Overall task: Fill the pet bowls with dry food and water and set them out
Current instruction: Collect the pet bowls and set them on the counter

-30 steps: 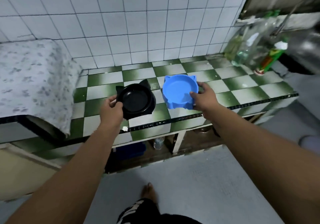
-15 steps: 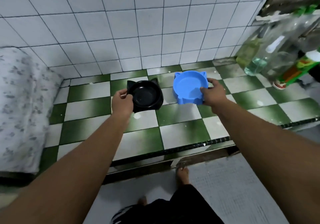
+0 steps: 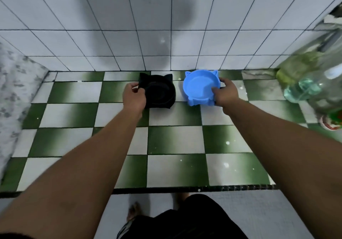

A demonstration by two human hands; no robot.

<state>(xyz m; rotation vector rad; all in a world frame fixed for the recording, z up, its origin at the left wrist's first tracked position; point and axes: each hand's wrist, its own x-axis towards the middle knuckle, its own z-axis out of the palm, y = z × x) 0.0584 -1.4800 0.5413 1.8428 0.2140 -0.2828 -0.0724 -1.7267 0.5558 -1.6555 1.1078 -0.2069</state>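
Observation:
Two cat-eared pet bowls stand side by side near the back of a green-and-white checkered counter (image 3: 175,139), close to the tiled wall. The black bowl (image 3: 160,91) is on the left and my left hand (image 3: 133,97) grips its left rim. To its right is the blue bowl (image 3: 199,86), whose right front rim my right hand (image 3: 224,93) holds with the thumb over the edge. Both bowls look empty.
Several blurred clear and green bottles (image 3: 311,83) crowd the counter's right end. A patterned grey cloth (image 3: 13,94) covers something at the left. The counter's dark front edge (image 3: 185,189) runs across below, with floor and my feet beneath it.
Both hands have carried the bowls from the counter's front edge to the back near the wall. I have stepped closer, so the counter fills more of the view.

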